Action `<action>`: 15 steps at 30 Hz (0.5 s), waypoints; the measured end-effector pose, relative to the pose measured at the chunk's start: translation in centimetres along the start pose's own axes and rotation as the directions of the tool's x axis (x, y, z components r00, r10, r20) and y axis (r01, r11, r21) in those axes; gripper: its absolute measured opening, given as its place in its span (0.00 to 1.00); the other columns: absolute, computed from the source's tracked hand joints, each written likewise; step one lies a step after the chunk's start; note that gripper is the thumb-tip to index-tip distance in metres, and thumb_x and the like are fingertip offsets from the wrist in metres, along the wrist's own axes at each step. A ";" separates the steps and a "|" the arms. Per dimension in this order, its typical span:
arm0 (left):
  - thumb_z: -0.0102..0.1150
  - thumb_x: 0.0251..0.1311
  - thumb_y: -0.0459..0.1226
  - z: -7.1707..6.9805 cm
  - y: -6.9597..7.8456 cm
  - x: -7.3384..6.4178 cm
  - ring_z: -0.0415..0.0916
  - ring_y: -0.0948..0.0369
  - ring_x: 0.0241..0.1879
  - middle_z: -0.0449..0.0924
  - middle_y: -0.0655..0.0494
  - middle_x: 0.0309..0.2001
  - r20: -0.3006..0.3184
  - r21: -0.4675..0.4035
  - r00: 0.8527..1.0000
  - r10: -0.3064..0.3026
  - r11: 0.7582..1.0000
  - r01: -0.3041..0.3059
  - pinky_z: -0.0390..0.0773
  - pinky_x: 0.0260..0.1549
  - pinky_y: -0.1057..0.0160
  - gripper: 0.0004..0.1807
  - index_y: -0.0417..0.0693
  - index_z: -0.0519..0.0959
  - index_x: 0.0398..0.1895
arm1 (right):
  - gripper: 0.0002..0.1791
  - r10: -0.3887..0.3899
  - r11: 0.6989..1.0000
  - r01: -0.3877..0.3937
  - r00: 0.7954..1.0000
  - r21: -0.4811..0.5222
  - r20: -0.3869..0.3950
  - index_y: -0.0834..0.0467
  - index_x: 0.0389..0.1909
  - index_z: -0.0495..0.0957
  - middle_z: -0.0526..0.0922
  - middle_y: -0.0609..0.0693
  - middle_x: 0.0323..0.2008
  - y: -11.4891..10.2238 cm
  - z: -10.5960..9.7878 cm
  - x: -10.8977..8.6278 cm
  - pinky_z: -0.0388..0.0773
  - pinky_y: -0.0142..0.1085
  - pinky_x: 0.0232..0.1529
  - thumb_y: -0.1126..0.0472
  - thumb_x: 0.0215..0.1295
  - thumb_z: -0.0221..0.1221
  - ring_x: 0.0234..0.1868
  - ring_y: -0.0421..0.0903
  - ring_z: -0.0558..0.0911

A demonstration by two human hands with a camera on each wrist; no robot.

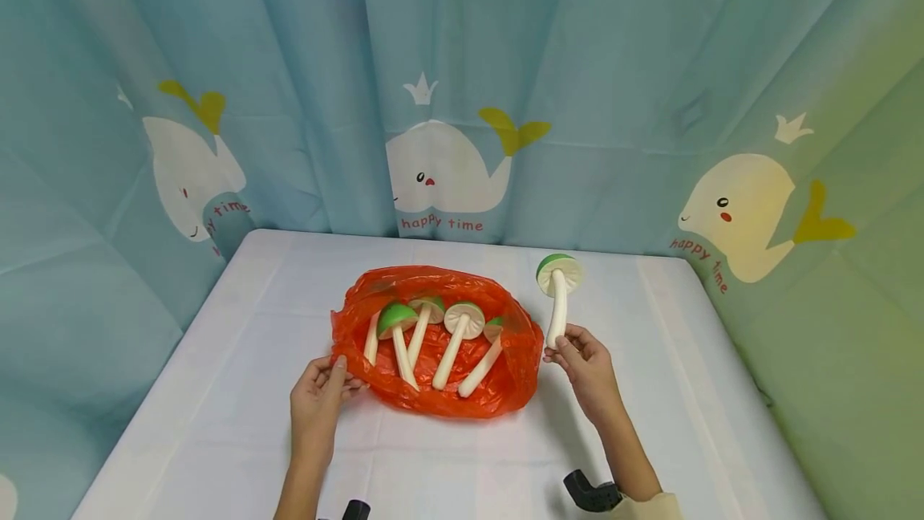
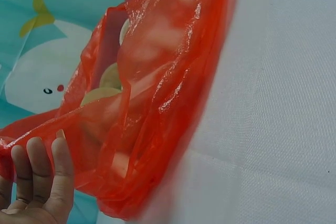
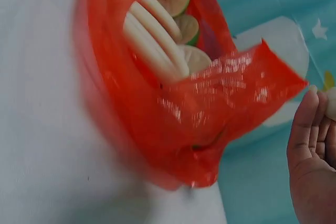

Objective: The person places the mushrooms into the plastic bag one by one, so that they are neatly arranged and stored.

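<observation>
An open red plastic bag (image 1: 462, 406) lies on the table with several toy mushrooms (image 1: 451, 351) inside, white-stemmed with green caps. At the bag's left side, my left hand (image 1: 315, 408) pinches its rim; the left wrist view shows the thin red film (image 2: 173, 77) beside my fingers (image 2: 63, 166). Just right of the bag, my right hand (image 1: 593, 375) holds another toy mushroom (image 1: 559, 303) upright by the stem's lower end, cap uppermost. In the right wrist view that hand (image 3: 310, 156) is cut off by the frame edge, and most of its mushroom is outside the picture.
A white-covered table (image 1: 238, 327) carries the bag. Behind and around it hangs a blue-green curtain (image 1: 303, 62) with whale prints. Black wrist-camera mounts (image 1: 592, 492) sit near my forearms.
</observation>
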State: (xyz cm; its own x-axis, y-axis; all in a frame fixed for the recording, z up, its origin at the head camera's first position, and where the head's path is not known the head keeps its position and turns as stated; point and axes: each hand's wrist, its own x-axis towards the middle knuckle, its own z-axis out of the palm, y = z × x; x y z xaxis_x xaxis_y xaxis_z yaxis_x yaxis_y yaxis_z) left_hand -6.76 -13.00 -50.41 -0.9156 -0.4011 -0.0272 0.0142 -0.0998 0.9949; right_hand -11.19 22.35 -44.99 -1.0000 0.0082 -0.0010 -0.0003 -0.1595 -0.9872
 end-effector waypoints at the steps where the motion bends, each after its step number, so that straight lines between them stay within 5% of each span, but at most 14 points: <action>1: 0.57 0.63 0.46 0.0 -0.1 0.0 0.80 0.54 0.29 0.75 0.38 0.35 -0.003 0.003 1.000 -0.009 1.000 0.009 0.82 0.34 0.60 0.22 0.35 0.71 0.47 | 0.15 -0.013 0.999 0.013 1.000 -0.035 0.010 0.76 0.50 0.64 0.73 0.60 0.40 0.0 0.2 -0.1 0.81 0.35 0.40 0.70 0.68 0.52 0.34 0.46 0.80; 7: 0.59 0.55 0.58 -0.8 -4.4 1.6 0.80 0.52 0.30 0.76 0.40 0.35 -0.008 -0.017 0.999 0.038 0.999 -0.038 0.82 0.32 0.60 0.30 0.41 0.72 0.46 | 0.14 -0.103 0.985 0.122 0.983 -0.123 0.151 0.74 0.48 0.67 0.77 0.56 0.36 0.1 1.7 -0.6 0.80 0.33 0.40 0.68 0.67 0.55 0.33 0.44 0.79; 9: 0.60 0.56 0.57 -0.7 -3.7 1.3 0.80 0.53 0.29 0.76 0.40 0.35 -0.009 -0.024 0.999 0.035 0.999 -0.035 0.82 0.32 0.60 0.30 0.40 0.72 0.46 | 0.14 -0.117 0.983 0.143 0.972 -0.117 0.205 0.74 0.47 0.67 0.78 0.55 0.36 0.1 2.3 -0.9 0.80 0.33 0.40 0.69 0.66 0.55 0.34 0.45 0.79; 15: 0.58 0.63 0.45 0.3 1.3 -0.6 0.79 0.58 0.27 0.76 0.41 0.32 0.006 -0.044 0.999 0.037 0.998 -0.037 0.82 0.31 0.61 0.22 0.33 0.71 0.44 | 0.14 -0.120 0.980 0.161 0.948 -0.119 0.293 0.73 0.47 0.69 0.78 0.57 0.36 0.5 4.6 -1.6 0.80 0.34 0.40 0.68 0.65 0.56 0.36 0.49 0.79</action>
State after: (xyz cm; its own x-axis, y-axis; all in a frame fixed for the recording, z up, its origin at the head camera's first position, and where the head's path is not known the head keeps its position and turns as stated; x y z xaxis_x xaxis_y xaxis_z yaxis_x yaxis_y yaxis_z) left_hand -6.34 -12.59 -49.09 -0.9168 -0.3992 0.0103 0.0654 -0.1247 0.9900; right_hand -9.65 17.77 -44.76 -0.9508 -0.2628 0.1640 -0.1598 -0.0375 -0.9864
